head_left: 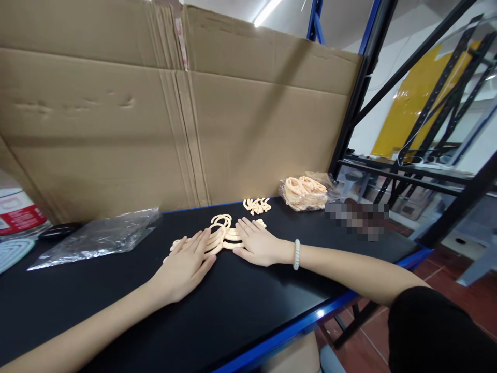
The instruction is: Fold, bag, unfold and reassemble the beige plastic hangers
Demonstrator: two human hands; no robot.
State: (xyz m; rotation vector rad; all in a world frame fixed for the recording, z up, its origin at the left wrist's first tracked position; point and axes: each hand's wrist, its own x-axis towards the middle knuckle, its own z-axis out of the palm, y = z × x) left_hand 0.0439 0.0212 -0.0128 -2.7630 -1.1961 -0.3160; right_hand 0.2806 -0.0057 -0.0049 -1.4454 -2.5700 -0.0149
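A flat layout of pale cream pieces, with curved bars and ring-like loops [222,226], lies on the black tabletop [240,305]. Its exact kind cannot be made out. My left hand [185,267] rests flat on the left part of it, fingers stretched out and pointing away from me. On the right part lies my right hand [258,242], also flat and open, with a pale beaded bracelet [297,255] on the wrist. Between the hands the bars and loops show; both outer ends are partly hidden under the palms. Neither hand grips anything.
Behind the hands sits a small pile of curved cream pieces [257,205]. A clear bag of cream parts [305,194] stands back right. At left are a flattened clear plastic bag [104,235] and a red-and-white container [19,212]. Cardboard [248,119] walls the back.
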